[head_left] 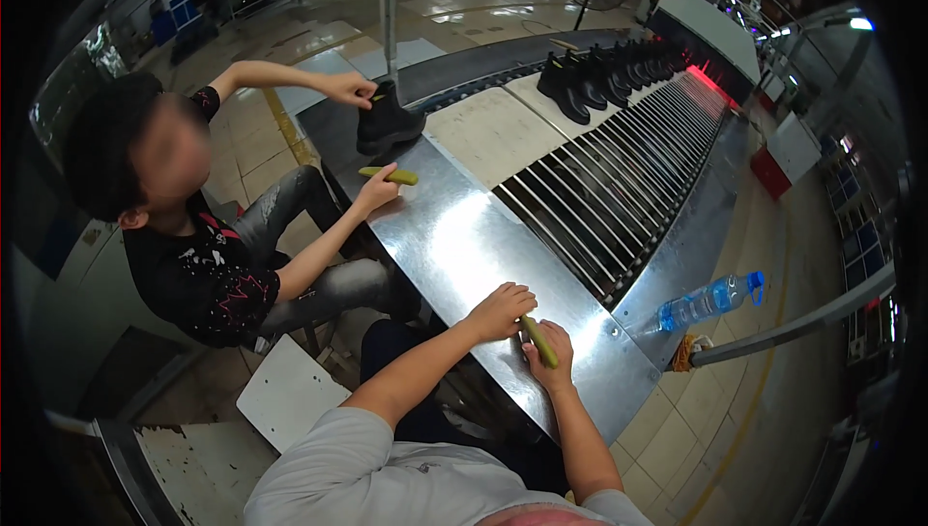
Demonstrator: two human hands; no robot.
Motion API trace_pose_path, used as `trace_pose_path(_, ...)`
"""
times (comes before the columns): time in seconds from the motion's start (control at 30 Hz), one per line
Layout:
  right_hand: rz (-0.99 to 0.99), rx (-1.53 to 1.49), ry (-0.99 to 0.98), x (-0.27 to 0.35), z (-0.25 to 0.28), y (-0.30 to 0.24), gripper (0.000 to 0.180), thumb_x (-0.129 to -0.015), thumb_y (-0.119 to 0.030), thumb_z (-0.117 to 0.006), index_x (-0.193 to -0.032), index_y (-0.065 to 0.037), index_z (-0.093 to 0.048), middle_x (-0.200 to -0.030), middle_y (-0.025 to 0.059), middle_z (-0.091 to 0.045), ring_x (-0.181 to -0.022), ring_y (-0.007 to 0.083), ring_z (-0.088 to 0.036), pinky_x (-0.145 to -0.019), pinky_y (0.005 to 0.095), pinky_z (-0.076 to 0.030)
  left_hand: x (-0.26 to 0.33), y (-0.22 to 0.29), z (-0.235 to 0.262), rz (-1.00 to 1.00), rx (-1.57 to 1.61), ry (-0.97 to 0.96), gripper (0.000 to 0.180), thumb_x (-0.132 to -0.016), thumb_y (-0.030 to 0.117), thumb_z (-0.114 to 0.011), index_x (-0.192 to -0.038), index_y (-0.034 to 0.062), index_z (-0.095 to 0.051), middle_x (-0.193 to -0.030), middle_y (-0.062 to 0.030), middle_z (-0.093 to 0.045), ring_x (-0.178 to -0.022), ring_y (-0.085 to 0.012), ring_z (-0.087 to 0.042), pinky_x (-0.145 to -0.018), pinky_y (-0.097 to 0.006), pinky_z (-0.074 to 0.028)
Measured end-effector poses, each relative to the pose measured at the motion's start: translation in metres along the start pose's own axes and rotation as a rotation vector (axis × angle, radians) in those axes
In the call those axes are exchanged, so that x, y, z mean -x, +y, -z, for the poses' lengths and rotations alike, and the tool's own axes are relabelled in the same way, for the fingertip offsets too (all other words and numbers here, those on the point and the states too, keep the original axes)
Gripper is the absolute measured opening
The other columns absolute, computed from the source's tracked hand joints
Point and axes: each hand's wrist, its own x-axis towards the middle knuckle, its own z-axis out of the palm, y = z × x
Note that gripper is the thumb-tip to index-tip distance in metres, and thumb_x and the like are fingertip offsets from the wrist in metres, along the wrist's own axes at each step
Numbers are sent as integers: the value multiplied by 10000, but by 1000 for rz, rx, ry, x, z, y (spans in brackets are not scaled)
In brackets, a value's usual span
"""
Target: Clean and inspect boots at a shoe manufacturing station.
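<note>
1. Head view: the right hand [555,362] is wrapped around a long, smooth green thing [538,340] over the near end of a shiny silver metal table [425,226].
2. The left hand [501,312] is at its far tip; can't tell if it grips.
3. Farther left, a co-worker's hand [350,89] holds a black ankle boot [389,126].

Four hands [500,313], two green objects [538,340], one bottle [706,302] — boots [568,87] too bunched to count.

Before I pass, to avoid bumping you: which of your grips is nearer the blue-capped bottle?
Right: your right grip is left of the bottle, apart from it; your left grip is farther left.
</note>
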Motion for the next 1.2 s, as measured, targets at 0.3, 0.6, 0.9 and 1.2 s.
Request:
trace_pose_path(0.3,-60,66,46,-1,-1,-13,524,-740,-198,-792,-1201,-33,-605,-1030,150,-670,-964,345,-633,-884,425,-488,-4,8,-1,10,-24,32,458,-786,113,-644,-1233,66,-557,-1323,-128,-540,-1282,-310,-459,-1100,-444,-318)
trace_pose_path(0.6,-3,82,26,6,0,-1,543,-745,-334,-790,-1169,-40,-625,-984,135,-680,-947,329,-644,-863,406,-499,-3,-2,-11,-13,-40,-14,327,-804,139,-656,-1117,58,-604,-1235,-102,-585,-1240,-291,-486,-1086,-431,-329)
trace_pose_path(0.9,104,41,65,6,1,-4,661,-899,-543,-569,-1259,10,-550,-995,136,-680,-826,316,-656,-754,398,-513,-3,8,0,-24,37,86,435,-777,114,-683,-1196,59,-580,-1156,-103,-620,-1152,-291,-547,-1018,-412,-386)
trace_pose_path(1.2,-55,31,59,14,-3,-5,791,-821,-527,-685,-1365,1,-458,-1024,140,-664,-870,303,-642,-754,390,-505,-1,10,-2,7,-2,72,508,-818,153,-659,-1303,78,-529,-1316,-128,-549,-1272,-303,-478,-1103,-438,-323)
